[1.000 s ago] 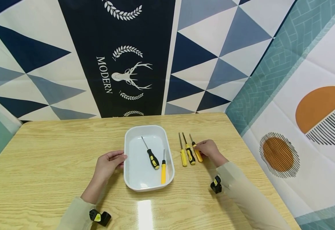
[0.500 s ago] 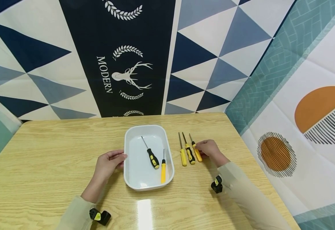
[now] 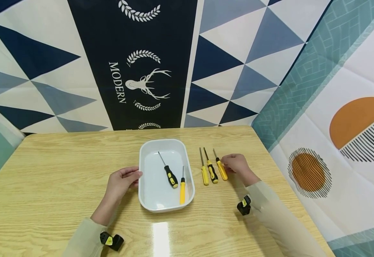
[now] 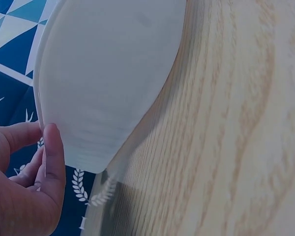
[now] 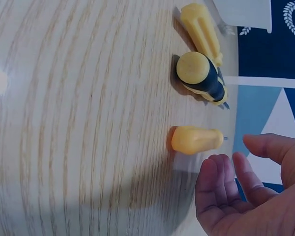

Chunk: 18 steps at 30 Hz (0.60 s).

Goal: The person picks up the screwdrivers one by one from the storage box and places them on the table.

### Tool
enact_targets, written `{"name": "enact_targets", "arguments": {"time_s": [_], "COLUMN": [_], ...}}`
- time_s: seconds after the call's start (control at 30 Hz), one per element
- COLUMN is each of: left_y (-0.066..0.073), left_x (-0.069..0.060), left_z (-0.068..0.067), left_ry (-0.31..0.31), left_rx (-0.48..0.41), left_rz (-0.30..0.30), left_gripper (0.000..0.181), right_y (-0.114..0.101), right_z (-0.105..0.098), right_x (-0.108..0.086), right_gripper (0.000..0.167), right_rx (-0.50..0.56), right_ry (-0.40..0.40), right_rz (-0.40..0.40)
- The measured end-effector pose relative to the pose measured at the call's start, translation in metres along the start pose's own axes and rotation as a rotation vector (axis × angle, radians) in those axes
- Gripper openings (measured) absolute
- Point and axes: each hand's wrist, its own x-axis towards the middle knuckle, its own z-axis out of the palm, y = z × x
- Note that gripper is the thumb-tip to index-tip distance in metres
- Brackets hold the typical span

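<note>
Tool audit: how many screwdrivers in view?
5: one black-yellow screwdriver and one yellow screwdriver in the white tray; three screwdrivers on the table right of it.

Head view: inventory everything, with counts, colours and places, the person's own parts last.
Table: 1, light wood, foreground
Tray: 1, white, on the table
Tray screwdrivers: 2, both black and yellow, inside it
Table screwdrivers: 3, one yellow, two yellow and black, right of the tray
Wall covering: panel count unclear, multicoloured, around the table
Wrist devices: 2, black and yellow, one at each wrist
Sleeves: 2, beige, on both arms
Left hand: 1, bare, holding the tray's left rim
Right hand: 1, bare, beside the rightmost screwdriver
</note>
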Motion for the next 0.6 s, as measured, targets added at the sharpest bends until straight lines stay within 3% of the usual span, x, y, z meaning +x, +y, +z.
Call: {"name": "enact_targets", "arguments": {"time_s": [0.3, 0.6], "left_y": [-0.0005, -0.0013], "left_x": [-0.0004, -0.0019], "left_z": [-0.0009, -0.0048], "left_ry": [0.0, -0.046], "left_rx": [-0.004, -0.029], "left_rz": [-0.012, 0.006], "left_gripper": [0.039, 0.042], "right_y": [0.0002, -0.009], "right_z": [0.0009, 0.0051], "right_x": [-0.0019, -0.0078], "right_gripper": [0.038, 0.041], "right_rx": [0.008, 0.052], "right_ry": [-0.018, -0.065], "right_rz": [-0.013, -0.024]}}
